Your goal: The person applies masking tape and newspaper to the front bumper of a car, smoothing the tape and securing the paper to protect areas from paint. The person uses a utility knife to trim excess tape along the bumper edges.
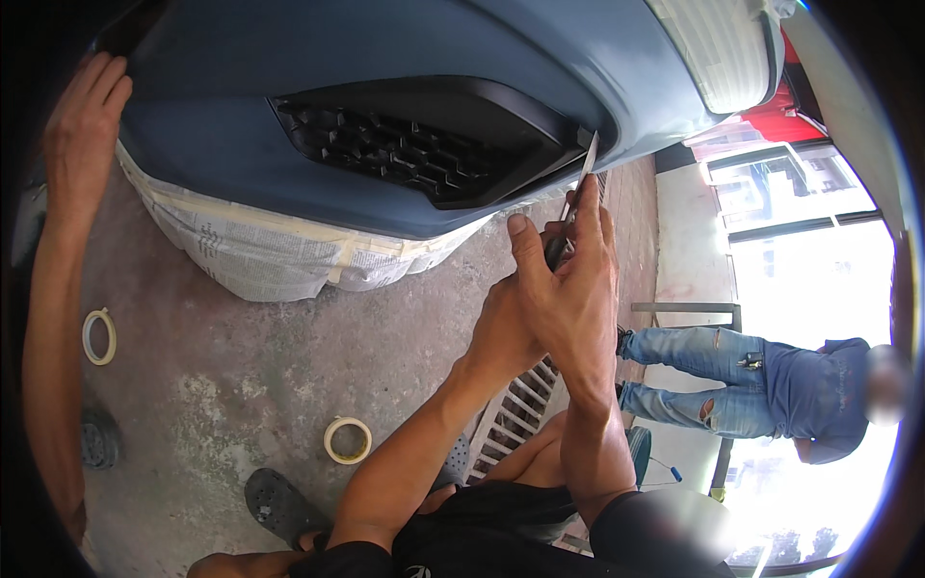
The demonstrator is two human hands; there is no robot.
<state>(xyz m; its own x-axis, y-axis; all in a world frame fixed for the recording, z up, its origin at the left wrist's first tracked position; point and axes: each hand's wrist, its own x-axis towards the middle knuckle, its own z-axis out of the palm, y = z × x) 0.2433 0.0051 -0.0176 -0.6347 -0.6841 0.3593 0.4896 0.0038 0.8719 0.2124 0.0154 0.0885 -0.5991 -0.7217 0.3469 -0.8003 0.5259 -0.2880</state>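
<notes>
The utility knife (576, 207) looks light and stiff, its thin blade likely sharp and brittle at the tip; the safe hold is the dark handle, never the bare metal. It stands tilted, blade up, tip touching the right corner of the black grille (424, 144) set in the blue bumper (318, 58). The right hand (578, 289) is closed around the handle just below that corner; the left hand (506, 323) lies pressed against the right from below the grille's right end, fingers curled, though whether it grips the knife itself cannot be told. Another person's hand (82, 125) rests flat on the bumper well left of the grille. Newspaper masking (251, 255) hangs under the bumper below the grille; two masking tape rolls (348, 440) lie on the concrete floor (241, 366) further below.
</notes>
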